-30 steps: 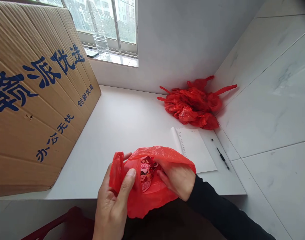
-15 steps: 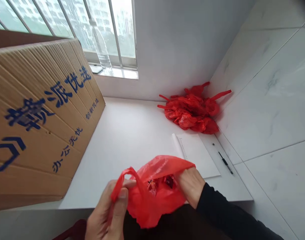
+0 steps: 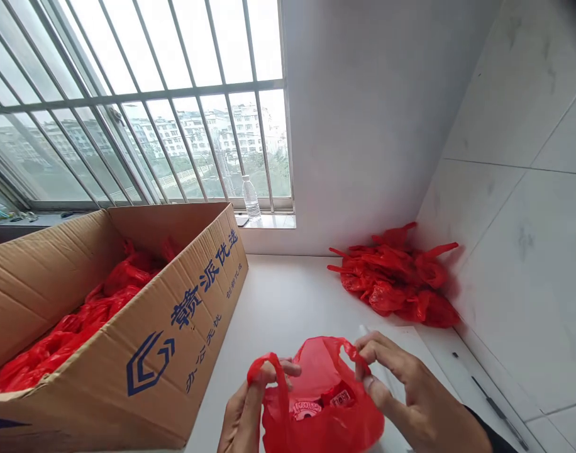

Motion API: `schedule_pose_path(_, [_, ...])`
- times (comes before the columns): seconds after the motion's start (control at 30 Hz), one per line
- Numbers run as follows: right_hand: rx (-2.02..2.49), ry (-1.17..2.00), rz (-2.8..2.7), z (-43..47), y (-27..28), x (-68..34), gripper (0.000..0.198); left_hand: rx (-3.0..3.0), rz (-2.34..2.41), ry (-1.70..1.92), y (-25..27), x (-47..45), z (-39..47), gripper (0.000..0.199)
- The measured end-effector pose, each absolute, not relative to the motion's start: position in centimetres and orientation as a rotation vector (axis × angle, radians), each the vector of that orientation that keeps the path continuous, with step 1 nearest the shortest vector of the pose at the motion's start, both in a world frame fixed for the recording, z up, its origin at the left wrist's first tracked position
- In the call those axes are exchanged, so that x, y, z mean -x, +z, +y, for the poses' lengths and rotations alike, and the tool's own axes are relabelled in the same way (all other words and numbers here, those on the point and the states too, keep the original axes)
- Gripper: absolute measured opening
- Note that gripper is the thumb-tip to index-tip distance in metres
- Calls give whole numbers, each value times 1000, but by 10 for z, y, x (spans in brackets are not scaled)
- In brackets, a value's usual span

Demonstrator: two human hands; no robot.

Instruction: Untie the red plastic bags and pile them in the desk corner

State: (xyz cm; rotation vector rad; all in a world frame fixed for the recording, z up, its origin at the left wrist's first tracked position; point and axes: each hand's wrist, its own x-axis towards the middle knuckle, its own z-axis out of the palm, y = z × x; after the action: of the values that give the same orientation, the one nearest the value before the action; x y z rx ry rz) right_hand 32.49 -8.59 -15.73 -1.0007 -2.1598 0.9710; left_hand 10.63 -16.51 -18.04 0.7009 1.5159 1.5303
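Note:
A red plastic bag (image 3: 326,431) hangs between my two hands at the table's near edge, its mouth spread. My left hand (image 3: 250,399) grips one handle loop, with the index finger stretched toward the opening. On the other side my right hand (image 3: 401,384) pinches the second handle between thumb and fingers. Inside lie small red wrapped packets (image 3: 337,397) with printed lettering; their lower parts are hidden by the bag.
To the left, a large open cardboard box (image 3: 207,314) contains several red bags (image 3: 122,283). More red bags (image 3: 396,277) are piled in the far right corner. A notebook (image 3: 410,346) and a pen (image 3: 498,409) lie at right. A plastic bottle (image 3: 251,200) stands on the windowsill.
My right hand has come out of the bag and now holds its right handle. My left hand keeps the left handle. The view has tilted up, showing the inside of the box.

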Motion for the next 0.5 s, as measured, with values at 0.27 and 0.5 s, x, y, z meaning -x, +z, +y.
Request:
schedule_pose_path(0.27, [893, 1184, -1809, -62, -125, -314, 21, -703, 1036, 1591, -152, -85, -133, 37])
schedule_pose_path(0.5, [744, 1195, -1837, -57, -140, -300, 22, -896, 1220, 1489, -158, -99, -134, 39])
